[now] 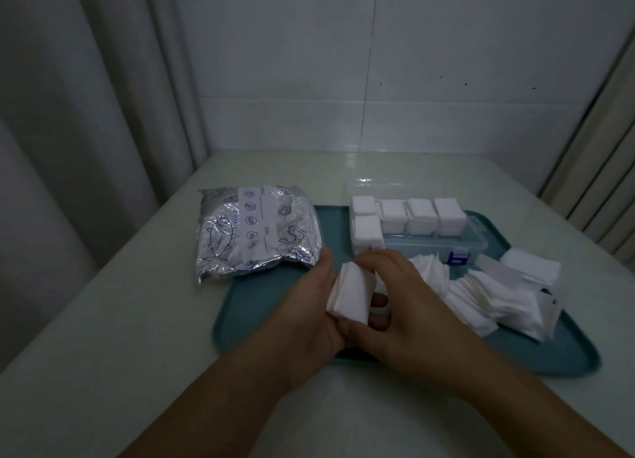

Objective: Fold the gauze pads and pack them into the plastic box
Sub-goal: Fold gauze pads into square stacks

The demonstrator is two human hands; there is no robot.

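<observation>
Over the teal tray both my hands hold a white folded gauze pad stack. My left hand grips it from the left with the thumb up along its edge. My right hand curls over its right side, fingertips on the top edge. Behind it stands the clear plastic box, holding several stacks of folded pads. A fanned pile of loose gauze pads lies on the tray to the right.
A silver foil bag with blue drawings lies left of the box, partly on the tray. More flat white pads sit at the tray's right edge. A tiled wall stands behind the table, curtains at both sides.
</observation>
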